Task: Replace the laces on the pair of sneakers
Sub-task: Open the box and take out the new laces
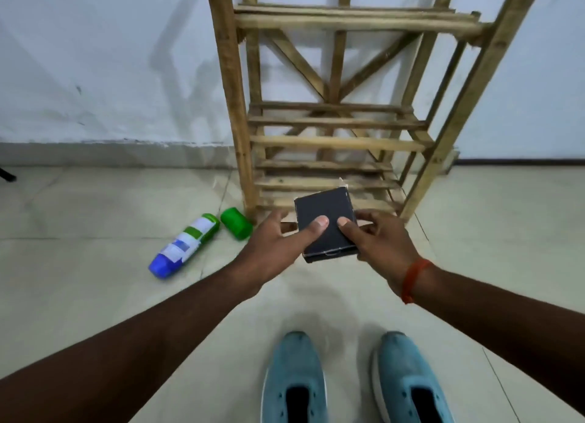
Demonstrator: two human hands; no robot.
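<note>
Teal knit is what catches the eye: the left sneaker (294, 381) and the right sneaker (411, 381) stand side by side on the tiled floor (95, 280) at the person's feet, toes toward the wall, well below the hands. Their eyelets show as small dark dots and no lace runs across the part in view, so my reading is that the old laces are already out and all the threading is left to do; the heels are cut off by the frame, so I cannot be sure. Both hands are up in front, holding a small dark box (326, 226) between them: the left hand (278, 248) grips its left edge, the right hand (383, 242) its right, each with a thumb pressed flat on the lid and fingers curled underneath. The box looks closed, and whether it holds the new laces I cannot tell. Behind it a rough wooden rack (332, 141) leans against the pale wall (95, 58), its slats bare where visible. To the left a blue, white and green bottle (185, 245) lies on its side, a green cap (236, 223) just beside its top end. An orange thread band (414, 280) circles the right wrist. Nothing lies between hands and sneakers.
</note>
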